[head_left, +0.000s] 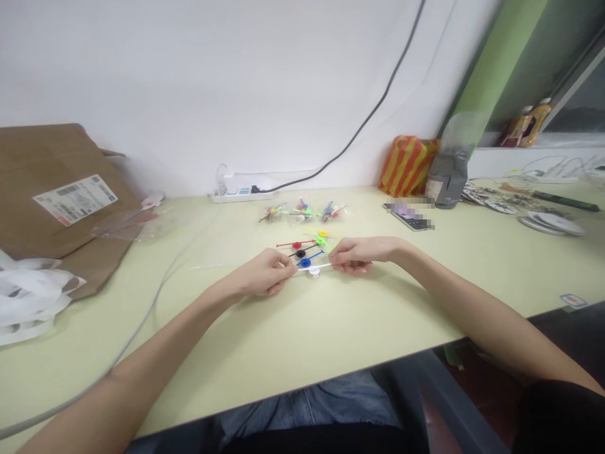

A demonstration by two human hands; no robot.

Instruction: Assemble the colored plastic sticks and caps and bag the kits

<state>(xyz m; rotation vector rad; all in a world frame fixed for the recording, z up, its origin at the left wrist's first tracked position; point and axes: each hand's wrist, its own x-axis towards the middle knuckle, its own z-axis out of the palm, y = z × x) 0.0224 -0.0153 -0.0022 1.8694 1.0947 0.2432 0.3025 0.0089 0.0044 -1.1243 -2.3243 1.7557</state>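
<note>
Left hand (270, 272), right hand (353, 254) pinching 2 ends of white piece (314, 272); blue piece (306, 262) just beyond.

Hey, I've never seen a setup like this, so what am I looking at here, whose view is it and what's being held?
There is no machine here, just a person's two bare hands. The single picture comes from a camera worn on the head, looking forward and down, so you see roughly what the wearer sees. The left hand and right hand pinch opposite ends of a thin white piece with a round middle. Just beyond it on the pale table lie similar small pieces: blue, black, red, green and yellow. Farther back are clear packets of colorful parts, and a power strip by the wall. Brown cardboard stands at the left.
</note>
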